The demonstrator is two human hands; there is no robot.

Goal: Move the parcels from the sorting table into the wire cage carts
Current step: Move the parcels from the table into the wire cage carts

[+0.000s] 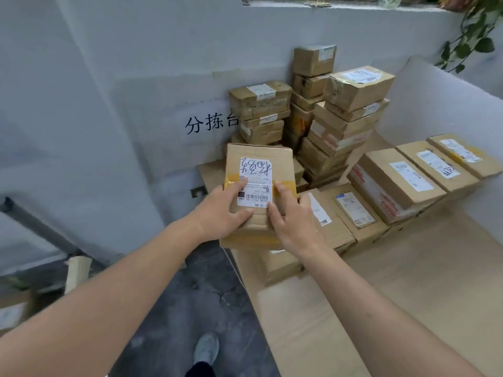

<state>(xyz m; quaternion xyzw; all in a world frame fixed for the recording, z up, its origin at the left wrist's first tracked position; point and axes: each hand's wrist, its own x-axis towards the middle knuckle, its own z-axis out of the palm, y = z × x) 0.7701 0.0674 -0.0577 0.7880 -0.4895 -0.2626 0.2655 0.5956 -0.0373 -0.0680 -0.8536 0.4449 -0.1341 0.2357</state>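
A brown cardboard parcel with a white shipping label and yellow tape sits at the left edge of the sorting table, its near end overhanging the edge. My left hand holds the parcel's near left part, index finger lying on the label. My right hand holds the near right part, fingers spread over the top and right side. No wire cage cart is plainly visible.
Tall stacks of parcels stand against the back wall. A row of flat parcels lies to the right. A paper sign hangs on the wall. Dark floor and my shoe lie left of the table, beside a metal bar.
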